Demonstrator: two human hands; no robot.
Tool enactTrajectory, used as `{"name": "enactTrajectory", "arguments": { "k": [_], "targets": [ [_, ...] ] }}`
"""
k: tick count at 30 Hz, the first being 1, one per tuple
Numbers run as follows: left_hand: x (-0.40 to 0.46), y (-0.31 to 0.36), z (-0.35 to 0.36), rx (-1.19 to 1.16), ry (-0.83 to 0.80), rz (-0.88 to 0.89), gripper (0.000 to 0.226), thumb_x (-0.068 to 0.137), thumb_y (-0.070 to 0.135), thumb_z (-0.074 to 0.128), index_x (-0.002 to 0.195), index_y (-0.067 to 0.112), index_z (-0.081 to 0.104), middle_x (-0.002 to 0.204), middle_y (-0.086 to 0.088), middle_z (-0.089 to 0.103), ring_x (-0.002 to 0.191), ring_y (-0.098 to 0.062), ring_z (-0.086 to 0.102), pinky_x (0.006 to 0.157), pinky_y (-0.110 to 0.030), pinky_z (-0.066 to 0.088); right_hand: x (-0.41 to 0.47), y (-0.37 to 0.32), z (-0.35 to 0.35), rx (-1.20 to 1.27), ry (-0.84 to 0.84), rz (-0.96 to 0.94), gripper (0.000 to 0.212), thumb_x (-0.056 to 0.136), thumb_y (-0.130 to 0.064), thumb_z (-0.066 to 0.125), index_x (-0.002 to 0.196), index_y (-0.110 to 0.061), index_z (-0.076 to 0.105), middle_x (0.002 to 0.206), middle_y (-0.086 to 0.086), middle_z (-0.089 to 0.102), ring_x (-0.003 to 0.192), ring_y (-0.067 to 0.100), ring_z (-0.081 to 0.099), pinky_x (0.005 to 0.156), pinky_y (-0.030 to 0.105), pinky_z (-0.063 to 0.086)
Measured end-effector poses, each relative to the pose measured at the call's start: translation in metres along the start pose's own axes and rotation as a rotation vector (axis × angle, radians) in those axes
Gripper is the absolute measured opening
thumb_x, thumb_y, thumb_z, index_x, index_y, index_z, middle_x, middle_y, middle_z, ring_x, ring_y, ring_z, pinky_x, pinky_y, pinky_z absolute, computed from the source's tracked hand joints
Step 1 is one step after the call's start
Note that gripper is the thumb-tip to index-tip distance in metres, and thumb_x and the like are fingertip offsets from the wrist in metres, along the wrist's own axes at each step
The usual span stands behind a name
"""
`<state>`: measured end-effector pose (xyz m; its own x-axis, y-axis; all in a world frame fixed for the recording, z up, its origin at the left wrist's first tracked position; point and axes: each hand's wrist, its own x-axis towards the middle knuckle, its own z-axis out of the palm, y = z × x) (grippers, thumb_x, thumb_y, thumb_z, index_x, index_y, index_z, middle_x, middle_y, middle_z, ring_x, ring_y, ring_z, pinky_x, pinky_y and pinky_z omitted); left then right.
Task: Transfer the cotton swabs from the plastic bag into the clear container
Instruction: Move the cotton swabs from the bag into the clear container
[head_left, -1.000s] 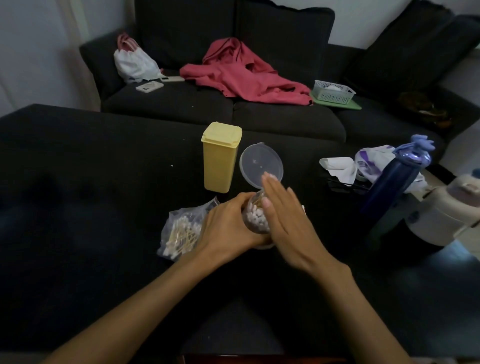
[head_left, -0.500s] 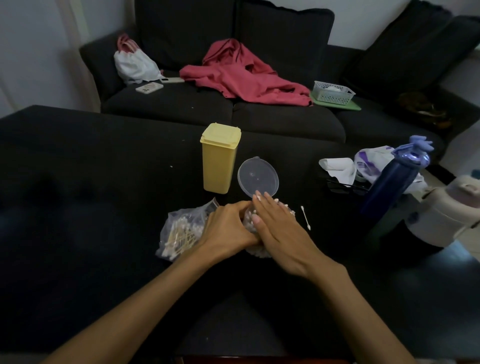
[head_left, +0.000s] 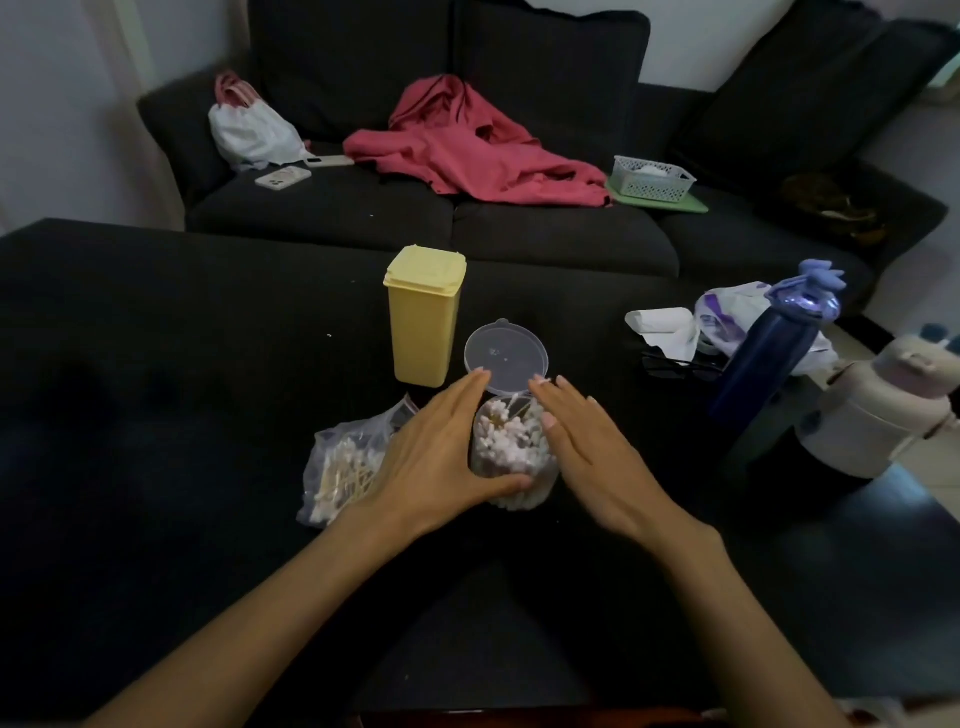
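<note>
The clear container (head_left: 511, 467) stands on the dark table (head_left: 156, 415), packed with upright white cotton swabs (head_left: 506, 439). My left hand (head_left: 436, 457) lies along its left side with straight fingers, the thumb against its near wall. My right hand (head_left: 587, 452) is flat and open at its right side, fingertips by the rim. The plastic bag (head_left: 343, 467) with more swabs lies left of my left hand, partly hidden by it. The container's clear round lid (head_left: 506, 356) lies flat just behind.
A yellow lidded box (head_left: 423, 312) stands behind the lid. A dark blue bottle (head_left: 763, 348), a cream jug (head_left: 878, 410), glasses and crumpled bags crowd the table's right side. A sofa with a red garment (head_left: 467, 150) is beyond.
My right hand has come off the top of the container and now lies at its right side. My left fingers have straightened from their grip. The swab tops now show.
</note>
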<state>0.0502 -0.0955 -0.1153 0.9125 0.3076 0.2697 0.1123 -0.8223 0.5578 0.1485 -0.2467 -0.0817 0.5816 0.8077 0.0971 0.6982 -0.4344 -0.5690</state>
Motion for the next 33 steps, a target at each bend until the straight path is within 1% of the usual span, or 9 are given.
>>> {"name": "enactTrajectory", "arguments": {
  "k": [5, 8, 12, 17, 21, 23, 26, 30, 33],
  "targets": [
    [-0.005, -0.002, 0.003, 0.302, -0.07, 0.192, 0.078, 0.091, 0.06, 0.034, 0.147, 0.025, -0.007, 0.159, 0.005, 0.0, 0.14, 0.001, -0.006, 0.111, -0.018, -0.006, -0.001, 0.004, 0.007, -0.258, -0.076, -0.058, 0.047, 0.102, -0.038, 0.019, 0.147, -0.027, 0.023, 0.156, -0.011, 0.018, 0.133, -0.011, -0.004, 0.11, 0.019, -0.01],
    [-0.002, -0.001, 0.002, 0.347, -0.073, 0.216, 0.072, 0.092, 0.059, 0.03, 0.15, 0.024, 0.005, 0.159, 0.005, 0.008, 0.144, -0.004, 0.001, 0.111, -0.02, -0.009, 0.0, 0.0, 0.005, -0.286, 0.048, -0.096, 0.04, 0.101, -0.035, 0.029, 0.136, -0.026, 0.046, 0.144, -0.008, 0.043, 0.138, 0.002, 0.022, 0.111, 0.022, 0.007],
    [0.0, 0.003, -0.001, 0.385, -0.066, 0.231, 0.071, 0.093, 0.06, 0.032, 0.151, 0.024, 0.012, 0.158, 0.005, 0.016, 0.145, -0.006, 0.005, 0.11, -0.022, -0.011, 0.01, -0.005, 0.0, -0.106, 0.342, -0.026, 0.022, 0.093, -0.031, 0.053, 0.108, -0.019, 0.065, 0.102, -0.001, 0.064, 0.099, 0.009, 0.057, 0.084, 0.021, 0.043],
    [0.0, 0.002, 0.002, 0.361, -0.119, 0.184, 0.071, 0.094, 0.058, 0.031, 0.151, 0.024, 0.004, 0.159, 0.006, 0.006, 0.145, -0.006, -0.003, 0.114, -0.027, -0.008, 0.024, -0.006, 0.003, 0.115, 0.334, 0.087, 0.028, 0.085, -0.014, 0.064, 0.108, -0.022, 0.05, 0.076, -0.007, 0.063, 0.075, 0.003, 0.063, 0.073, 0.023, 0.053],
    [0.006, 0.004, 0.004, 0.134, -0.127, 0.116, 0.082, 0.092, 0.05, 0.047, 0.15, 0.022, -0.005, 0.159, 0.006, 0.0, 0.143, -0.001, -0.004, 0.111, -0.017, -0.006, 0.032, -0.002, 0.002, 0.163, 0.337, 0.093, 0.037, 0.073, -0.014, 0.074, 0.103, -0.027, 0.056, 0.08, -0.006, 0.059, 0.078, 0.01, 0.056, 0.074, 0.029, 0.046],
    [0.009, 0.005, 0.001, 0.023, -0.131, 0.092, 0.094, 0.087, 0.049, 0.057, 0.151, 0.021, -0.005, 0.159, 0.006, 0.001, 0.143, -0.001, -0.002, 0.111, -0.018, -0.005, 0.032, -0.004, -0.001, 0.24, 0.339, 0.127, 0.017, 0.081, -0.027, 0.069, 0.096, -0.02, 0.065, 0.083, -0.004, 0.062, 0.079, 0.009, 0.058, 0.073, 0.026, 0.047],
    [0.012, 0.003, -0.013, 0.021, -0.107, 0.07, 0.104, 0.075, 0.058, 0.066, 0.151, 0.027, 0.001, 0.159, 0.009, 0.0, 0.144, -0.003, -0.004, 0.113, -0.026, -0.001, 0.027, -0.005, -0.004, 0.213, 0.374, 0.137, 0.026, 0.087, -0.039, 0.059, 0.072, -0.021, 0.07, 0.083, -0.006, 0.065, 0.083, 0.009, 0.062, 0.075, 0.026, 0.049],
    [-0.002, -0.001, -0.054, 0.013, 0.089, -0.05, 0.07, 0.08, 0.053, 0.063, 0.141, 0.037, 0.033, 0.151, 0.016, 0.025, 0.139, -0.003, 0.019, 0.11, -0.033, 0.021, 0.021, -0.014, -0.002, 0.075, 0.372, 0.034, 0.014, 0.083, -0.035, 0.065, 0.09, -0.024, 0.071, 0.094, -0.015, 0.062, 0.092, 0.001, 0.056, 0.08, 0.023, 0.047],
    [-0.017, -0.014, -0.083, 0.041, 0.248, -0.197, 0.038, 0.088, 0.04, 0.059, 0.125, 0.035, 0.052, 0.129, 0.015, 0.052, 0.119, -0.001, 0.044, 0.093, -0.027, 0.039, 0.016, -0.02, 0.0, -0.12, 0.441, 0.042, 0.018, 0.085, -0.031, 0.065, 0.097, -0.021, 0.073, 0.104, -0.008, 0.068, 0.096, 0.006, 0.059, 0.082, 0.027, 0.05]
  ]
}}
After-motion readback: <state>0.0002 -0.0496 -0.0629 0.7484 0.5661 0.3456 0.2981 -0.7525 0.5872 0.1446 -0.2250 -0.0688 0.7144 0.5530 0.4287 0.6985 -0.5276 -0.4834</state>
